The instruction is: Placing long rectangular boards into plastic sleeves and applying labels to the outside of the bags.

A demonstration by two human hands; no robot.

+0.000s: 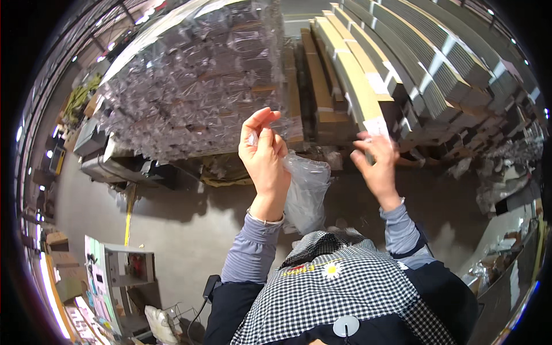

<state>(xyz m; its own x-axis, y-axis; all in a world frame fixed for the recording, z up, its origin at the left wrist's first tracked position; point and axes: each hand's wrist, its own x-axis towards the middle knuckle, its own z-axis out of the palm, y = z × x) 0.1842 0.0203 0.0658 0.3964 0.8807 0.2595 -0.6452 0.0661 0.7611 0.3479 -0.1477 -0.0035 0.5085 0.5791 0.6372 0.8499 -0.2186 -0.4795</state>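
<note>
My left hand (264,152) is raised near the middle, fingers curled round the gathered part of a clear plastic bag (307,192). A bit of film pokes out between thumb and fingers, while the rest of the bag hangs down beside my wrist. To the right, my right hand (376,163) has its fingers apart, slightly blurred, and seems to hold nothing. It is close to the near end of a long tan cardboard bundle (351,75) with a white label (376,127); whether the fingertips touch it I cannot tell.
At the far left rises a tall stack of film-wrapped bundles (190,86). More flat cardboard bundles (454,63) are piled at the far right. A grey metal cabinet (129,267) stands at the lower left, and a bin (506,270) with plastic scraps at the lower right.
</note>
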